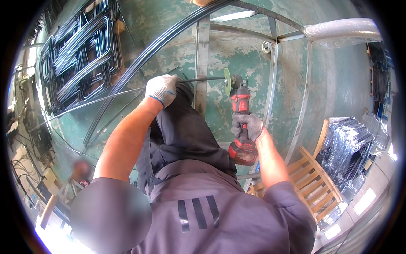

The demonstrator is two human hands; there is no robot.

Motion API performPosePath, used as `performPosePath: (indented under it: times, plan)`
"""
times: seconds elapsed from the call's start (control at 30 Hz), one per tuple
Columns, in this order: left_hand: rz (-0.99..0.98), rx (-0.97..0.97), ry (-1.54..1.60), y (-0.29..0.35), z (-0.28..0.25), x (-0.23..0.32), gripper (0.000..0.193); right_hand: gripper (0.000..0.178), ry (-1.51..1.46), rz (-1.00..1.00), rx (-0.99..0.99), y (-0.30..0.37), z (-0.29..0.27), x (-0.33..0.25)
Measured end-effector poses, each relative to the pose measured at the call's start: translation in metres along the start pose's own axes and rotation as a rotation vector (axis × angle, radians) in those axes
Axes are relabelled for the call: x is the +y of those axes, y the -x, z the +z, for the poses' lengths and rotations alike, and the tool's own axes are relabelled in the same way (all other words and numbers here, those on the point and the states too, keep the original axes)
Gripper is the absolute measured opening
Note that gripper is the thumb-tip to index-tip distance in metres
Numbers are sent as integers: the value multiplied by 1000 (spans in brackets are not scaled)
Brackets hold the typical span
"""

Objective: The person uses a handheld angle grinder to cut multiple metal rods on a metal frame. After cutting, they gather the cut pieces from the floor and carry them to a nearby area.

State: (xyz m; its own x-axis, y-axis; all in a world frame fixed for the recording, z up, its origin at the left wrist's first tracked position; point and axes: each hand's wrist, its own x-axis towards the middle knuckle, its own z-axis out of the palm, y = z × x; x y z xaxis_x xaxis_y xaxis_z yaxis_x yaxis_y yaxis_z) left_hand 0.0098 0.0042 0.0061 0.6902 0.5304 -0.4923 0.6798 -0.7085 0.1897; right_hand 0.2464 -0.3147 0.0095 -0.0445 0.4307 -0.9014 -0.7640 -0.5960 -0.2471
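Observation:
My left hand (163,89), in a white knitted glove with a blue cuff edge, is closed around a thin metal rod (203,79). The rod runs far out to the left, and its short right end reaches the green disc (228,81) of a cordless angle grinder (241,103). In a grey glove, my right hand (248,125) grips the red and black grinder by its body, with the battery end toward me. Disc and rod end appear to touch; no sparks show. Whether the disc is spinning I cannot tell. My dark-trousered leg lies below the rod.
A bundle of long dark rods (144,55) curves past on the left, near stacked bent metal frames (80,63). Ahead stands a metal frame (202,63) with a roll of clear wrap (342,30) on it. At right are a wooden pallet (313,186) and plastic-wrapped goods (347,144).

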Motion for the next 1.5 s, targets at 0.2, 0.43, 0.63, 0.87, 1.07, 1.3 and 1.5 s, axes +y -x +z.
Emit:
performPosePath:
  times: [0.2, 0.43, 0.63, 0.87, 1.07, 1.3, 1.5]
  plan:
    - [7, 18, 16, -1, 4, -2, 28, 15, -31, 4, -23, -1, -1, 4]
    - [45, 75, 40, 5, 5, -4, 26, 14, -39, 16, -8, 4, 4, -4]
    - [13, 111, 75, 31, 2, -19, 15, 17, -133, -132, 82, 22, 2, 8]
    - [-67, 144, 123, 89, 17, -105, 14, 16, -166, -201, 142, 30, -9, 2]
    - [-219, 41, 114, 110, 69, -173, 15, 18, -142, -195, 205, 30, -1, -4]
    - [-272, -105, 184, 67, 36, -164, 20, 18, -189, -224, 220, 29, -2, 8]
    - [-244, 358, 214, -65, -15, -123, 23, 17, -166, -227, 286, 26, 17, 1]
